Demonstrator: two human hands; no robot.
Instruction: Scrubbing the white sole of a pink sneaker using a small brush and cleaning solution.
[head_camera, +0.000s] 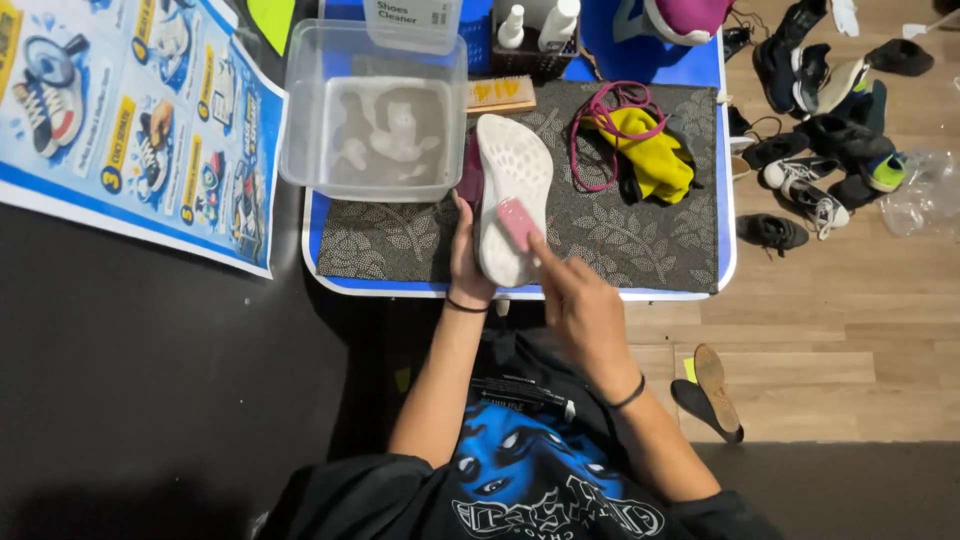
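Observation:
My left hand (466, 262) grips a magenta shoe (505, 165) from its left side, holding it sole up so the white perforated sole faces me. My right hand (578, 296) holds a small pink brush (518, 222) pressed flat against the heel end of the sole. The shoe sits over a dark leaf-patterned mat (640, 240) on a blue table (728, 200). Both wrists wear thin black bands.
A clear plastic tub (300, 110) of cloudy water stands left of the shoe. Pink laces (600, 115) and a yellow cloth (655, 155) lie to the right. Bottles in a basket (535, 40) stand behind. A poster (130, 120) lies left; shoes (820, 130) and two insoles (712, 395) lie on the wooden floor.

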